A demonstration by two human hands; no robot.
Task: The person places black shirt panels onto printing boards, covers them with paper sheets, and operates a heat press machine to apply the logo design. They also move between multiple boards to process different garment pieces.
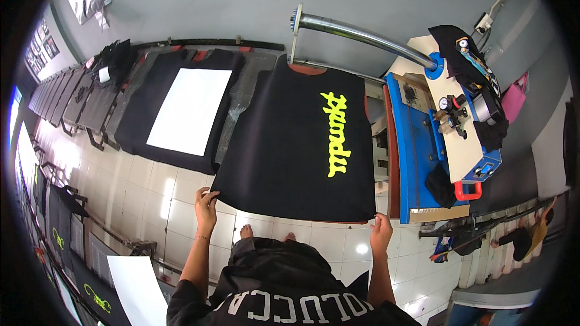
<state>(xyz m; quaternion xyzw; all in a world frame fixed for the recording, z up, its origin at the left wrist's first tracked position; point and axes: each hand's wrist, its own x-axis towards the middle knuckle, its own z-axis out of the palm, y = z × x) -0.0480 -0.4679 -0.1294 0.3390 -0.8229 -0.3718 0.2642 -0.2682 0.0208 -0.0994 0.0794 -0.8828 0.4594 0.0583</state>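
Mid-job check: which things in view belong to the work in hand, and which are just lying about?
In hand:
- black shirt, yellow lettering
- left hand and right hand, each pinching a lower corner

Seemingly just lying about:
- pink item
- crumpled black cloth on the blue machine

Light glares off the floor (335, 240); edges bend.

The head view is looking steeply down from near, above and behind the left hand (206, 210) and right hand (380, 233), facing the shirt (278, 145) beyond them and taking in the wall (241, 9) farther off.
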